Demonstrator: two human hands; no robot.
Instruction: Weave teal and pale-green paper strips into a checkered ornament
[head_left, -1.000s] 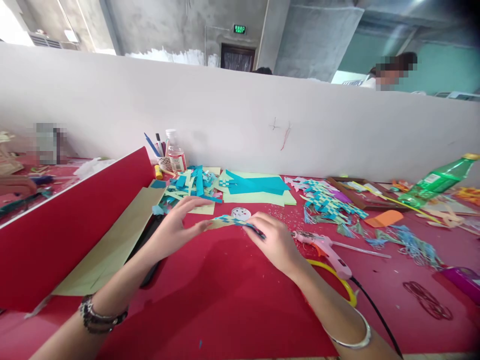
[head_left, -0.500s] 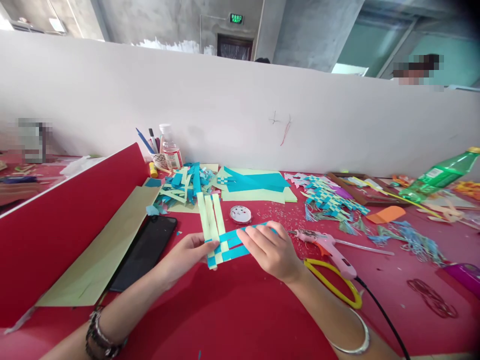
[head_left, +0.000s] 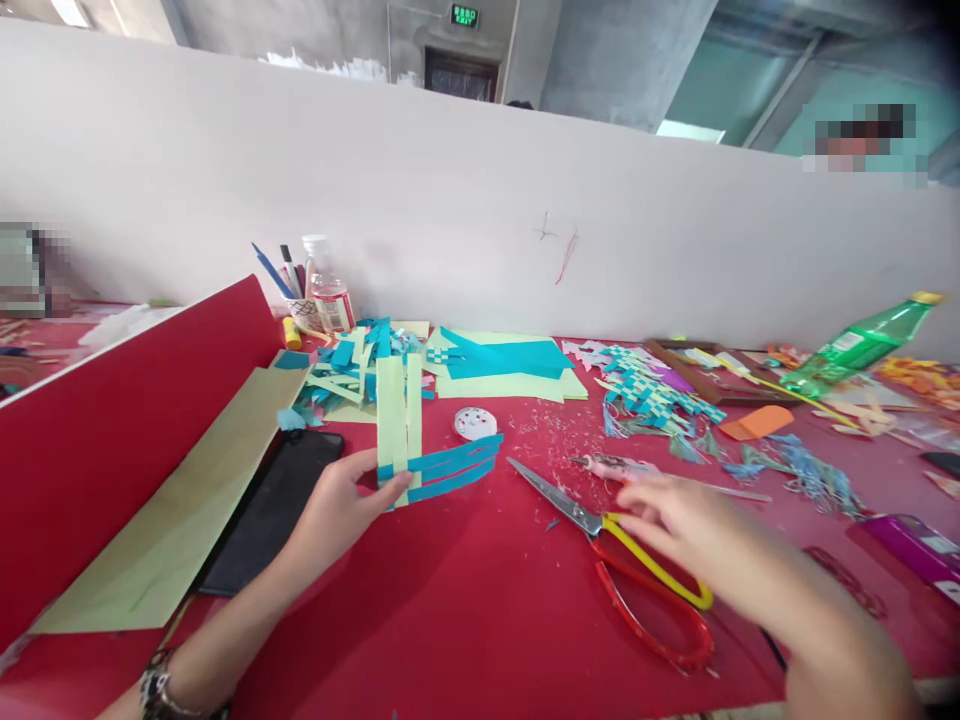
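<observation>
My left hand (head_left: 360,495) pinches a piece of woven paper strips (head_left: 401,425) at its lower corner. Pale green strips stand up from that corner, and blue strips stretch out to the right, their ends loose. My right hand (head_left: 664,515) is over the handle of a pink glue gun (head_left: 615,467) lying on the table. Its fingers are bent but smeared by motion, so whether they grip the handle is unclear. Just below that hand lie scissors (head_left: 570,505) with one yellow and one red handle, blades pointing up and left.
Blue and green paper scraps (head_left: 352,365) lie at the back, beside flat paper sheets (head_left: 510,385). A black phone (head_left: 277,510) is at left. Small woven pieces (head_left: 637,385), tassels (head_left: 817,480) and a green bottle (head_left: 862,340) are at right. A white partition (head_left: 450,220) stands behind.
My right hand has let go of the blue strips and moved right to the glue gun. The scissors, mostly hidden before, now show fully. My left hand keeps the woven strips.
</observation>
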